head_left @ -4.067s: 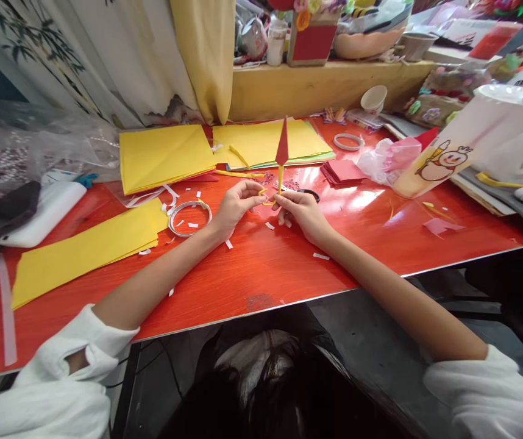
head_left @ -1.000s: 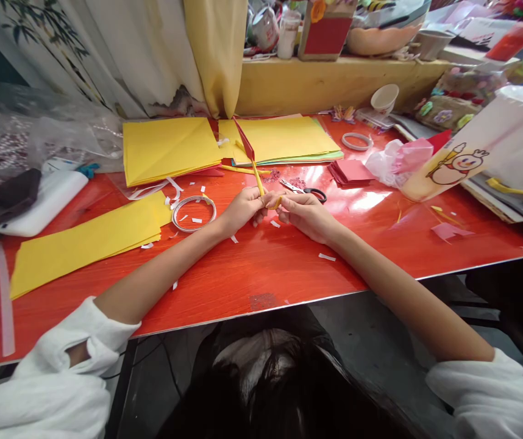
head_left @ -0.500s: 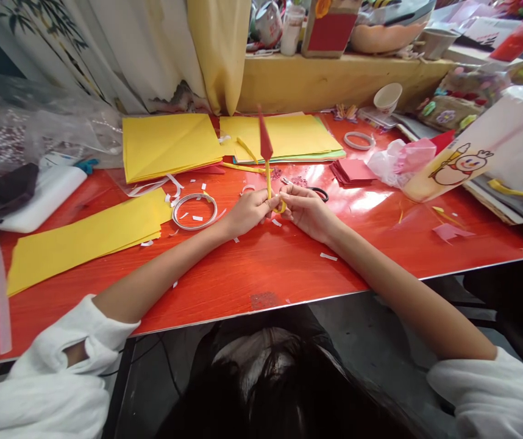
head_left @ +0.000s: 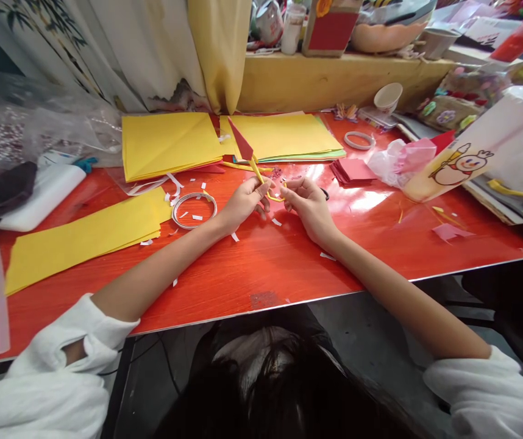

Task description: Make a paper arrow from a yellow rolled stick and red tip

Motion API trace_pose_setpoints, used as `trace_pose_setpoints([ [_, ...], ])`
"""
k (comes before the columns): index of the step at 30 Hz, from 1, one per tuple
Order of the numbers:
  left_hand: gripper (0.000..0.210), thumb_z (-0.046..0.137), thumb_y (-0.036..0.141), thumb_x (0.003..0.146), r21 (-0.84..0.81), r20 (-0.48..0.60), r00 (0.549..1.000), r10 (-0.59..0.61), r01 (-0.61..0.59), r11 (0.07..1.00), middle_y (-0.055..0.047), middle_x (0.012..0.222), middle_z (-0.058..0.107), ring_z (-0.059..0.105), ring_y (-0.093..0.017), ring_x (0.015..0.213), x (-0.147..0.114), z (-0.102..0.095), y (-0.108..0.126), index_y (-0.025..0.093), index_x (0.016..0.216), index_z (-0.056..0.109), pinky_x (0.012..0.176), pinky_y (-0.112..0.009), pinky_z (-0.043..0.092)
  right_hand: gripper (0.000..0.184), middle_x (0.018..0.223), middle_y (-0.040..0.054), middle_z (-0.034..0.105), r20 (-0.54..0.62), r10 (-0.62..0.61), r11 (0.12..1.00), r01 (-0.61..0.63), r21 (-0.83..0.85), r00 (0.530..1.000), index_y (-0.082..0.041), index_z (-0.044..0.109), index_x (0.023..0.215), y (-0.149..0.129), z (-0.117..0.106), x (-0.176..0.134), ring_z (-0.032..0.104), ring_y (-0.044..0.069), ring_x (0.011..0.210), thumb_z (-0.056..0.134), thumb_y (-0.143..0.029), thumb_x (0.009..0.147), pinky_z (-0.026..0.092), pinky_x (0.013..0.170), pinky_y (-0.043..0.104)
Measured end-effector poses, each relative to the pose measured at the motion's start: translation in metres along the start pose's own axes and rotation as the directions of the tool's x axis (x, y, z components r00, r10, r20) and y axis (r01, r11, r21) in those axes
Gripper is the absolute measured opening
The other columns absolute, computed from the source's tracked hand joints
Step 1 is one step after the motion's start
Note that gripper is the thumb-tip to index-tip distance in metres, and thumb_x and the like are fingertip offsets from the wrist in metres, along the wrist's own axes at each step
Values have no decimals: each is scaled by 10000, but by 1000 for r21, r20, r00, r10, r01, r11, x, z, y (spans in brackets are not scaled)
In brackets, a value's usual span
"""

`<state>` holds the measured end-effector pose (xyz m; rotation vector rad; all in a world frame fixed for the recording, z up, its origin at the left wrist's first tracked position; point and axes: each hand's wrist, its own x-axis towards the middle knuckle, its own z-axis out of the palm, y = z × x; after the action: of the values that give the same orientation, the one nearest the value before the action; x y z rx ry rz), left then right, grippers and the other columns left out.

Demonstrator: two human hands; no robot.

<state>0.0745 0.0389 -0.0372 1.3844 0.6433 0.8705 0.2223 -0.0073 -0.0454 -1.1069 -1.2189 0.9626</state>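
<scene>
My left forearm (head_left: 165,268): one, bare, entering from 8 o'clock and directed towards 2. My left wrist (head_left: 220,225): near straight. My left hand (head_left: 244,200): just off centre, at 11 o'clock; thumb and forefinger brought together in a pinch, other fingers curled beneath. My right forearm (head_left: 403,292): one, bare, entering from 4 o'clock and directed towards 10. My right wrist (head_left: 334,236): near straight. My right hand (head_left: 313,208): near centre, towards 2 o'clock; thumb and forefinger pinched, other fingers bent. Hands as a pair: near each other, fingertips facing, apart.
</scene>
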Motion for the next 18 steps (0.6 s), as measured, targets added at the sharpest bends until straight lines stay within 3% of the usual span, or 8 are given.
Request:
trace_pose_setpoints([
  [5, 224, 482, 153, 859, 11, -38, 999, -20, 21, 1000, 18, 723, 497, 554, -62, 543, 0, 2, -1, 123, 1078, 515, 509, -210, 521, 106, 768, -6, 552, 26, -110, 983, 113, -144, 994, -188, 543, 822, 2, 0, -2, 508, 103, 699, 617, -222, 754, 405, 642, 254],
  [8, 282, 448, 116, 864, 68, -37, 999, -21, 23, 997, 27, 687, 498, 559, -59, 530, 0, 1, -2, 131, 1135, 523, 538, -209, 525, 45, 711, -10, 538, 60, -137, 954, 148, -260, 989, -186, 557, 769, 2, -1, -3, 478, 110, 664, 582, -222, 775, 386, 620, 263],
  [13, 361, 443, 158, 879, 137, 0, 999, -40, 39, 990, 28, 585, 537, 571, -93, 483, 2, -2, -9, 140, 1238, 477, 501, -213, 495, 106, 716, 8, 539, 180, -239, 812, 298, -501, 954, -176, 588, 733, -3, -1, -4, 471, 120, 668, 517, -157, 809, 358, 622, 270],
  [18, 386, 412, 177, 898, 272, 4, 999, -54, 51, 961, 23, 562, 555, 596, -103, 490, 3, -3, -10, 129, 1280, 440, 529, -215, 498, 154, 737, 15, 542, 234, -320, 688, 395, -609, 918, -171, 597, 759, -1, -1, -5, 485, 117, 672, 481, -83, 811, 364, 617, 256],
])
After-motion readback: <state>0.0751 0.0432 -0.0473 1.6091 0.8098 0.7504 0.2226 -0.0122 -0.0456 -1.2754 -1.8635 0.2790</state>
